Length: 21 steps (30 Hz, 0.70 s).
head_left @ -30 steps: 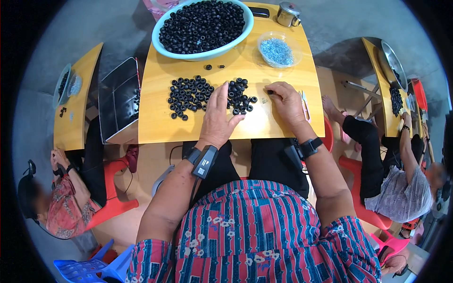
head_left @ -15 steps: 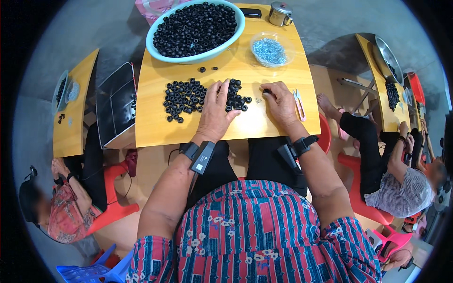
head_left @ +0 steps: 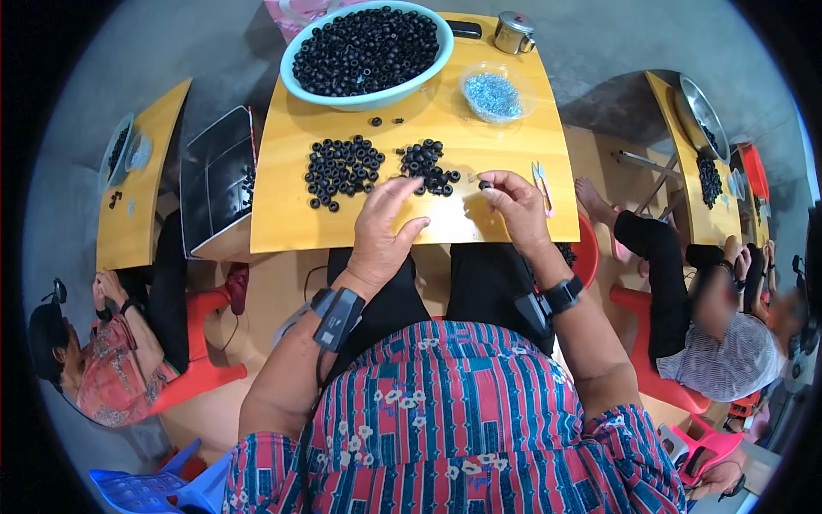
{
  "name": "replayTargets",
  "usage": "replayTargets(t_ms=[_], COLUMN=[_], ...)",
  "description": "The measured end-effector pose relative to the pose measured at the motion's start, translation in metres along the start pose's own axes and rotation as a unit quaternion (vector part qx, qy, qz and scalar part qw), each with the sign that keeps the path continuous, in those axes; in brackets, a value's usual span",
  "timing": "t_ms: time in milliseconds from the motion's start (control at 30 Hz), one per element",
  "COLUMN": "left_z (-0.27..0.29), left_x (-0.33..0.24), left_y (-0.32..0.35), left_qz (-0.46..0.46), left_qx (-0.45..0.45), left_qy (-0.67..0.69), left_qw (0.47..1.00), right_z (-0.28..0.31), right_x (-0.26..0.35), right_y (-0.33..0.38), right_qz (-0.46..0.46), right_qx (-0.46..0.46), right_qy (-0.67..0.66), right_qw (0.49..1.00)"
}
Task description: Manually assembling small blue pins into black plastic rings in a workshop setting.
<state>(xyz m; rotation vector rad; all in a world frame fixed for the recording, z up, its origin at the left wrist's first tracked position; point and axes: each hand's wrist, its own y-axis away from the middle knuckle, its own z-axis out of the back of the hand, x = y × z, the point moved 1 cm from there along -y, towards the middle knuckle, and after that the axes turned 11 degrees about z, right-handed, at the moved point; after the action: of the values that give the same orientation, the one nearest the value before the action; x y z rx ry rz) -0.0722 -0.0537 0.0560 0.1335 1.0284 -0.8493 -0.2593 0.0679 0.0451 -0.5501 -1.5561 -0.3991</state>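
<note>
Black rubber-like rings lie in two loose clusters on the yellow wooden surface (head_left: 342,223): a larger pile of rings (head_left: 342,170) to the left and a smaller pile (head_left: 426,163) just beside it, toward the middle. What the small rings are made of is hard to make out at this size. The left hand (head_left: 383,233) hovers with fingers spread and loose, its grip released, fingertips just short of the smaller pile. The right hand (head_left: 512,206) pinches a single black ring (head_left: 485,184) between thumb and forefinger, just right of that pile; its palm side is hidden. Behind the piles stands a pale blue basin (head_left: 368,96) heaped with more rings, a clear bowl of silvery bits (head_left: 497,92) and a metal mug (head_left: 514,32). Pink-handled tweezers (head_left: 543,182) lie near the right hand. Neighbouring people at both sides are partly cut off by the dark rim.
</note>
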Motion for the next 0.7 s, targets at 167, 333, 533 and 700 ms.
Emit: replayTargets(t_ms=[167, 333, 533, 700], left_z=[-0.003, -0.011, -0.017, -0.023], left_x=[-0.011, -0.016, -0.011, -0.003], left_y=[0.029, 0.047, 0.063, 0.069], left_qz=[0.183, 0.232, 0.282, 0.324], left_qx=[0.143, 0.180, 0.133, 0.104], left_qy=[0.304, 0.490, 0.500, 0.510], left_qw=[0.924, 0.821, 0.808, 0.790], right_z=[-0.019, -0.041, -0.051, -0.057], right_x=[0.012, 0.025, 0.023, 0.028], right_y=[0.029, 0.050, 0.060, 0.060], right_qz=[-0.035, -0.067, 0.040, 0.143], right_qx=[0.063, 0.118, 0.127, 0.139], right_qy=[-0.070, -0.145, 0.039, 0.204], right_qw=[0.995, 0.980, 0.990, 0.959])
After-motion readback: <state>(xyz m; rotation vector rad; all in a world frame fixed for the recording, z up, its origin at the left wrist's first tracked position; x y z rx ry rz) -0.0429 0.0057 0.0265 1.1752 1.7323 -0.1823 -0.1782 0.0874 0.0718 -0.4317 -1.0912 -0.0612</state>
